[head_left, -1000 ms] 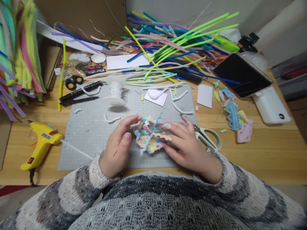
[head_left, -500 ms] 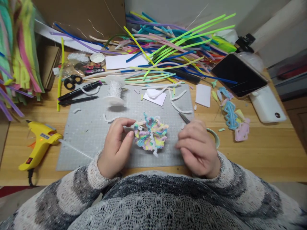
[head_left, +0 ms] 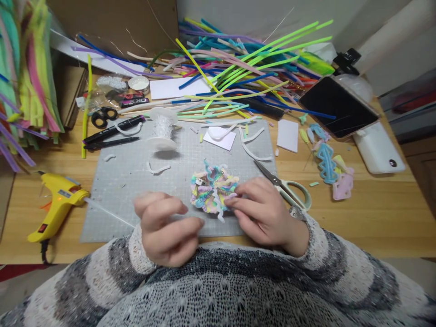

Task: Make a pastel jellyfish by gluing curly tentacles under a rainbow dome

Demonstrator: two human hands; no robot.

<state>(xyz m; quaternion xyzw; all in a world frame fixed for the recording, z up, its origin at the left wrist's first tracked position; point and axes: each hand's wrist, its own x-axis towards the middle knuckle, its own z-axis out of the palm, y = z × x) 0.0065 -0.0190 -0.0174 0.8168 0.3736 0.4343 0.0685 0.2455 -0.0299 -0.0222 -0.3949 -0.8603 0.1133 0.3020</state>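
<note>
A small ruffled pipe-cleaner ornament (head_left: 213,188) in pastel blue, yellow, pink and white lies on the grey cutting mat (head_left: 136,204). A curly white strand trails down its front. At its right edge is my right hand (head_left: 267,213), thumb and fingertips closed on the ruffles. My left hand (head_left: 166,227) is slightly blurred, to the lower left and apart from the ornament. Its fingers are loosely curled and apart, with nothing visible in them. Scissors (head_left: 282,184) with pale handles lie just behind my right hand, on the mat's right edge.
A yellow glue gun (head_left: 57,204) lies at left, its glue stick crossing onto the mat. Behind are a spool (head_left: 162,129), markers (head_left: 114,129), black-handled scissors (head_left: 104,116) and a heap of pipe cleaners (head_left: 238,63). A phone (head_left: 339,106) and pastel pipe-cleaner shapes (head_left: 329,163) are at right.
My right hand has moved left from over the scissors to the ornament's right edge, uncovering the scissors. My left hand has left the ornament's left side and come down towards me.
</note>
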